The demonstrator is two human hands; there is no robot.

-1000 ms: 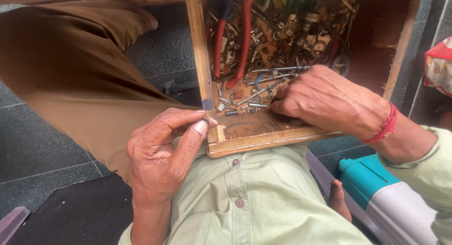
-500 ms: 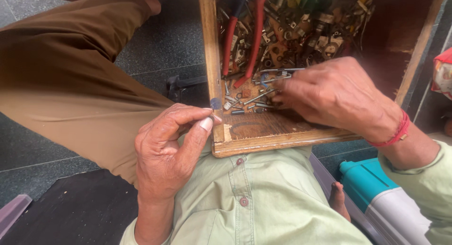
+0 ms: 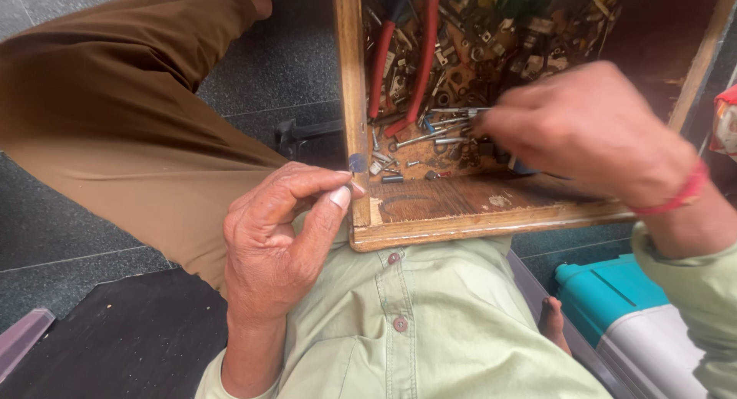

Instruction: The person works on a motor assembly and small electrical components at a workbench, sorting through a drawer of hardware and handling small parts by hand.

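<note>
A wooden box [image 3: 476, 224] rests against my lap, tilted toward me. It holds several screws, nails and metal bits [image 3: 430, 142] and red-handled pliers [image 3: 407, 77]. My right hand [image 3: 591, 130] reaches into the box, its fingertips among the screws at the middle; whether it grips one is hidden by blur. My left hand [image 3: 280, 238] sits at the box's near left corner, thumb and forefinger pinched together on something small [image 3: 355, 187] that I cannot make out.
My brown trouser leg [image 3: 130, 115] stretches left over a dark grey tiled floor [image 3: 292, 69]. A teal and white power tool case [image 3: 622, 322] lies at my lower right. A black mat [image 3: 130, 337] lies at lower left.
My right hand has shifted right and deeper among the screws. My left hand stays pinched at the box corner. The view has moved closer.
</note>
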